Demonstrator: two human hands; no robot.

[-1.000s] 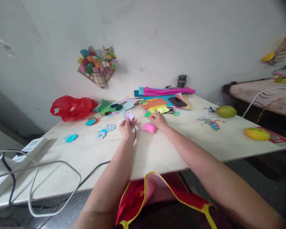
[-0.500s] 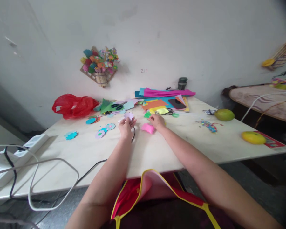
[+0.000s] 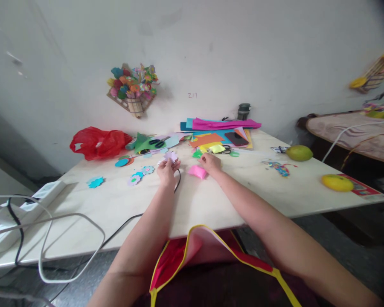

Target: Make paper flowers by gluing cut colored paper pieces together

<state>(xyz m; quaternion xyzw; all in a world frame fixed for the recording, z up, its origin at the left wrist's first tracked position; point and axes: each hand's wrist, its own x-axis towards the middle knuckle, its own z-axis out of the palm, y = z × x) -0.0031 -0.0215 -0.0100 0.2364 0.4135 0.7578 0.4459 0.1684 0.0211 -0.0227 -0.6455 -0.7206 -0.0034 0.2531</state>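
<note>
My left hand (image 3: 168,169) is closed on a pale lilac paper flower (image 3: 171,157) above the middle of the table. To its right, my right hand (image 3: 209,163) has its fingers pinched together beside a green piece (image 3: 197,154); whether anything is between them is too small to tell. A bright pink packet (image 3: 197,172) lies just below my right fingertips. Left of my left hand are finished-looking flowers, among them a lilac one with a green centre (image 3: 134,180) and a light blue one (image 3: 147,170).
Scissors (image 3: 159,142), coloured sheets (image 3: 208,139) and a phone (image 3: 237,138) lie at the back. A red plastic bag (image 3: 99,143) is at the back left. Cables and a power strip (image 3: 45,192) occupy the left, two mangoes (image 3: 299,153) the right.
The view has shifted very slightly. Both hands keep nearly the same places and grips, and the lilac flower is still in my left hand.
</note>
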